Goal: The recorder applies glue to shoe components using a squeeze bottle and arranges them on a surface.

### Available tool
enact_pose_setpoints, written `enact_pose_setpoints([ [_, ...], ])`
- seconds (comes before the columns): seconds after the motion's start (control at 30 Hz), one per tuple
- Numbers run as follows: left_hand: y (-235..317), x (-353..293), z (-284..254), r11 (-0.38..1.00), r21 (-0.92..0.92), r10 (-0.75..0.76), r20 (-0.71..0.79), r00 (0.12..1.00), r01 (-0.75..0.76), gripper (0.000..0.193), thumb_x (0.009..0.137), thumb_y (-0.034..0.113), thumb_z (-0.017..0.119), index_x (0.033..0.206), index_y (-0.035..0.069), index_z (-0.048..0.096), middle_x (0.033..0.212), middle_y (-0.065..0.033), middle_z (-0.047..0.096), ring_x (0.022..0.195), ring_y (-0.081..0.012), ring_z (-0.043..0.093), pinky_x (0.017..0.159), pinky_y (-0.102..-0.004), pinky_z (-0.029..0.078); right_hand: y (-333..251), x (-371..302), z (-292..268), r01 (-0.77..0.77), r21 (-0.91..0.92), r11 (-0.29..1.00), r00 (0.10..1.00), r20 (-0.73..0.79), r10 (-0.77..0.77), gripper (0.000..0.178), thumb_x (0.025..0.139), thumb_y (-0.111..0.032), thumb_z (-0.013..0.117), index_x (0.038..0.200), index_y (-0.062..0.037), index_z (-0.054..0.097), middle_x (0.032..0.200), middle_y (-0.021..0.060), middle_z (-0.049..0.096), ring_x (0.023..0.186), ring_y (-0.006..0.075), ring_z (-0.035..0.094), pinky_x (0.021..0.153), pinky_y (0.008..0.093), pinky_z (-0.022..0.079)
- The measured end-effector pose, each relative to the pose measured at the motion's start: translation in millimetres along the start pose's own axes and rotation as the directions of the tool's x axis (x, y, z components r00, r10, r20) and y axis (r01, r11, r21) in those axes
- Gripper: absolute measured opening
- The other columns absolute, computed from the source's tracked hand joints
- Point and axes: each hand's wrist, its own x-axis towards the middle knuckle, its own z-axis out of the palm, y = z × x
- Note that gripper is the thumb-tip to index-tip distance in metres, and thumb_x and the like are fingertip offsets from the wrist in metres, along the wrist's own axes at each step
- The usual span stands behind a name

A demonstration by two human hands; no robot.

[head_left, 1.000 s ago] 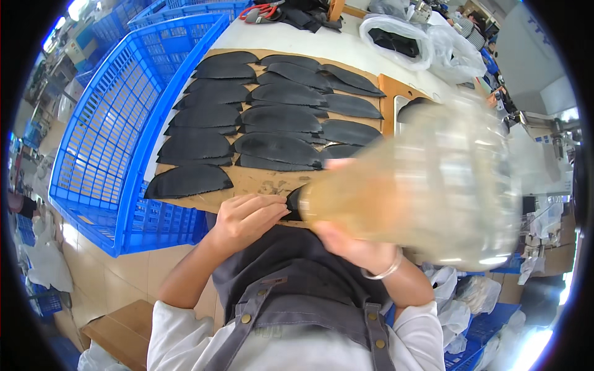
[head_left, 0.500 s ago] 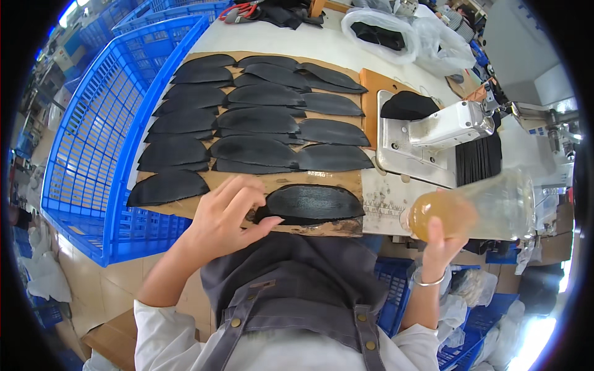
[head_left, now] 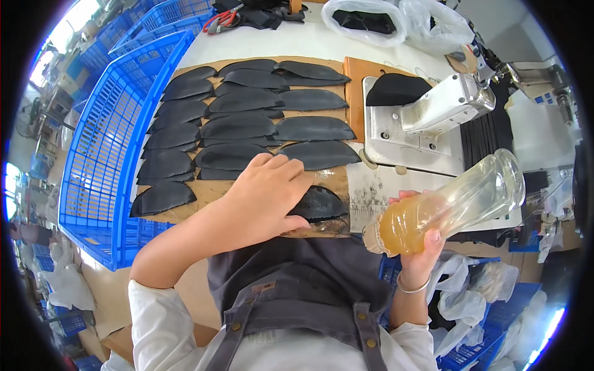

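Black piece (head_left: 322, 204) is partly hidden by the left hand (head_left: 267, 190), grip unclear; right hand (head_left: 422, 257) clasps a bottle (head_left: 461, 205).

- Single head-worn fisheye view, looking steeply down over the apron (head_left: 303, 272) onto the table (head_left: 266, 42).
- Left hand (head_left: 267, 190) and right hand (head_left: 422, 255) appear close, the floor (head_left: 117, 290) farther off.
- Edges bend toward its round rim.

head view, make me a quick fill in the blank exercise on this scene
The bottle in the right hand has its clear end toward the picture's ____ side.
The left hand hides the ____ end of the nearest black piece.
The large mesh crate is coloured ____.

Missing words: right; left; blue.
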Motion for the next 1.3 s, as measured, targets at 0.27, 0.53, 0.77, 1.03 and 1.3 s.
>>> enact_pose_setpoints([
  [0.27, -11, 3, 4, 0.973, -0.231, -0.014, -0.07, 0.997, -0.002, 0.038, 0.073, 0.025, 0.068, 0.101, 0.003, 0.056, 0.094, -0.01, 0.053, 0.097, -0.0281, 0.05, 0.091, -0.0368, 0.034, 0, -1, 9, -0.082, 0.092, 0.992, 0.995, 0.066, 0.076, 0.071, 0.077, -0.057, 0.05, 0.121, -0.0035, 0.036, 0.104, 0.0196, 0.051, 0.092, 0.0297, 0.056, 0.077, 0.0405, 0.048],
  [0.53, -5, -9, 6, 0.96, -0.275, -0.142, -0.29, 0.946, 0.059, 0.015, 0.068, 0.008, 0.07, 0.075, 0.004, 0.057, 0.069, -0.0054, 0.052, 0.073, -0.0228, 0.05, 0.061, -0.0298, 0.041, 2, 3, 36, -0.319, 0.368, 0.873, 0.911, 0.374, 0.176, 0.079, 0.065, -0.06, 0.062, 0.114, -0.0035, 0.038, 0.097, 0.0201, 0.055, 0.08, 0.0328, 0.061, 0.09, 0.0484, 0.043],
  [0.77, -24, -16, -16, 0.788, -0.588, -0.475, -0.391, 0.788, 0.183, 0.009, 0.071, 0.007, 0.068, 0.07, 0.002, 0.06, 0.064, 0.0012, 0.055, 0.054, -0.0032, 0.046, 0.048, -0.0193, 0.035, 10, 8, 39, -0.409, 0.367, 0.835, 0.864, 0.451, 0.225, 0.077, 0.066, -0.05, 0.067, 0.114, 0.0038, 0.039, 0.105, 0.0236, 0.053, 0.095, 0.0326, 0.059, 0.079, 0.0411, 0.051],
  [1.03, -70, 34, -61, 0.942, -0.185, -0.29, -0.868, 0.403, 0.279, 0.011, 0.073, 0.012, 0.068, 0.072, 0.004, 0.06, 0.065, -0.0013, 0.058, 0.056, -0.0086, 0.051, 0.052, -0.0248, 0.04, 11, 15, 38, -0.431, 0.383, 0.817, 0.844, 0.491, 0.215, 0.077, 0.066, -0.051, 0.067, 0.113, 0.0047, 0.041, 0.104, 0.0228, 0.054, 0.095, 0.0317, 0.058, 0.079, 0.0404, 0.05],
  [1.3, -88, 134, 32, 0.944, 0.275, 0.067, -0.696, 0.715, 0.18, 0.008, 0.066, 0.009, 0.061, 0.065, 0.007, 0.053, 0.065, -0.0066, 0.055, 0.065, -0.0254, 0.055, 0.061, -0.0362, 0.042, 12, 14, 27, -0.465, 0.435, 0.771, 0.847, 0.472, 0.244, 0.077, 0.066, -0.049, 0.068, 0.117, -0.0003, 0.039, 0.105, 0.0238, 0.053, 0.095, 0.0345, 0.058, 0.08, 0.0429, 0.05],
])
